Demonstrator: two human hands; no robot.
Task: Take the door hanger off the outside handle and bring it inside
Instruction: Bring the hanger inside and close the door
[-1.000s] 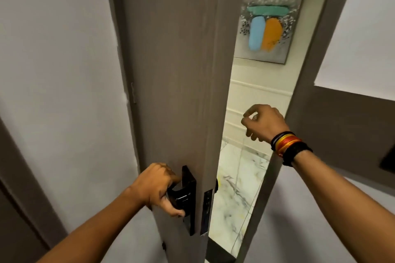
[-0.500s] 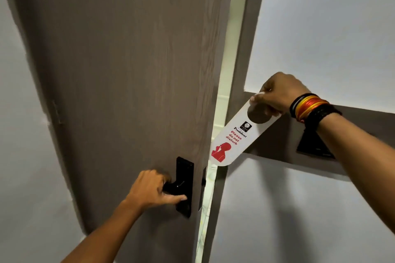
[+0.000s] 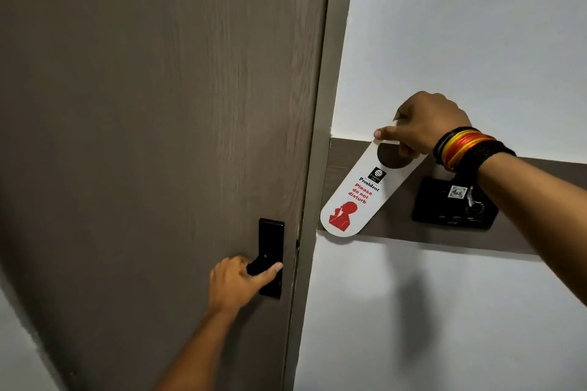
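Note:
A white door hanger (image 3: 355,197) with red "Please do not disturb" print and a red figure hangs tilted from my right hand (image 3: 425,124), which pinches its top by the round hole, in front of the wall right of the door. My left hand (image 3: 238,279) grips the black inside handle (image 3: 270,259) of the brown wooden door (image 3: 158,136). The door sits against its grey frame (image 3: 320,136) with no gap showing. The outside handle is hidden behind the door.
A black card-switch panel (image 3: 451,209) with a small sticker is fixed on a dark brown band (image 3: 540,174) across the white wall (image 3: 476,41), just under my right wrist, which wears several coloured bangles. A thin crack runs near the wall's top.
The door has swung from open to against the frame under my left hand. My right hand came in from the gap holding the door hanger and moved it in front of the wall.

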